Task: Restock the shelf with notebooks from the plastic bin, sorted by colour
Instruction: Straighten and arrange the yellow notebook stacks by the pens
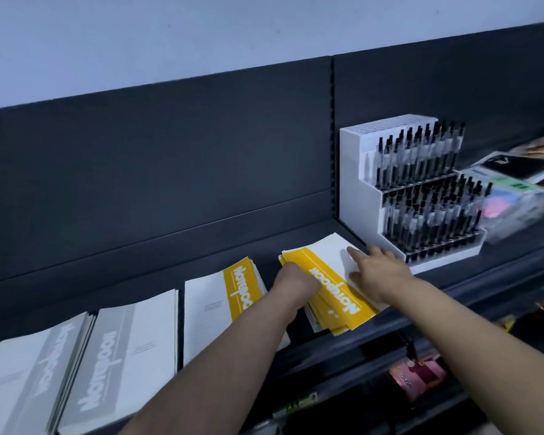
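A stack of yellow-and-white notebooks (324,271) lies askew on the dark shelf (201,246), its corners fanned out. My left hand (296,282) is at the stack's left edge, fingers curled against it. My right hand (379,273) lies flat on top of the stack, fingers spread on the white part of the cover. Left of it sits a second yellow notebook pile (220,306), partly hidden by my left forearm. Two grey notebook piles (120,362) (29,381) lie further left. The plastic bin is out of view.
A white tiered pen display (415,196) full of black pens stands right beside the stack. Packaged stationery (515,196) lies to its right. Lower shelves with coloured packets (418,378) show below. The shelf's dark back panel (170,152) rises behind.
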The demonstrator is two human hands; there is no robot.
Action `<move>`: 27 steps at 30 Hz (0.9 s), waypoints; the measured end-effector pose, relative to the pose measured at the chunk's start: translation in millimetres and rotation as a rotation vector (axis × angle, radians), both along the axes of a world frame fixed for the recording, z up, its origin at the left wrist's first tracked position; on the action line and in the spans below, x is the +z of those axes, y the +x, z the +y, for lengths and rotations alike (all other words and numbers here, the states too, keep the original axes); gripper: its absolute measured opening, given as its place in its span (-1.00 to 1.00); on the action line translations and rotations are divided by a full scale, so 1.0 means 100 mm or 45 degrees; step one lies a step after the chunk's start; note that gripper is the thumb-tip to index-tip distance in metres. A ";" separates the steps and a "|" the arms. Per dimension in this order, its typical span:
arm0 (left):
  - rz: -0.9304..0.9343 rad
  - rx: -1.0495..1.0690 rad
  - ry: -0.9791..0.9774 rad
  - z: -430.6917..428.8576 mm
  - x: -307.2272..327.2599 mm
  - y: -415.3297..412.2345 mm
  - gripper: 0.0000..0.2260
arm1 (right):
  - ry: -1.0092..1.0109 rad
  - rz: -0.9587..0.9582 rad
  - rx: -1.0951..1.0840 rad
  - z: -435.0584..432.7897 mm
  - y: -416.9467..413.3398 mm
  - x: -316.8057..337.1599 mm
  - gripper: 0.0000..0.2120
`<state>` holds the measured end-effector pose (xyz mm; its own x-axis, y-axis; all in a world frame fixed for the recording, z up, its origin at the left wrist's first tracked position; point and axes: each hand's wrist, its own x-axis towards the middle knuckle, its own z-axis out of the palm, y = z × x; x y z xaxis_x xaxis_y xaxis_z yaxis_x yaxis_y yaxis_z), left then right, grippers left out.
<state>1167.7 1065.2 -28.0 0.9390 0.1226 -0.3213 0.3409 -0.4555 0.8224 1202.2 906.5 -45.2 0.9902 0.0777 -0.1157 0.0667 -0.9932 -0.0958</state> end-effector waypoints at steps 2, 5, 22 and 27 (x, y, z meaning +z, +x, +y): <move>0.089 0.065 -0.144 -0.03 -0.04 0.04 -0.79 | 0.087 0.119 -0.037 -0.05 0.04 -0.03 -0.40; 0.164 0.145 -0.253 -0.04 -0.04 0.09 -0.74 | 0.152 0.206 -0.059 -0.04 0.06 -0.10 -0.34; 0.110 0.231 -0.268 -0.16 0.09 0.20 -0.85 | 0.775 0.134 -0.114 -0.12 0.06 -0.16 -0.11; -0.302 0.106 -0.193 0.03 0.24 0.21 -0.72 | 1.085 -0.269 -0.127 0.01 0.08 0.04 -0.20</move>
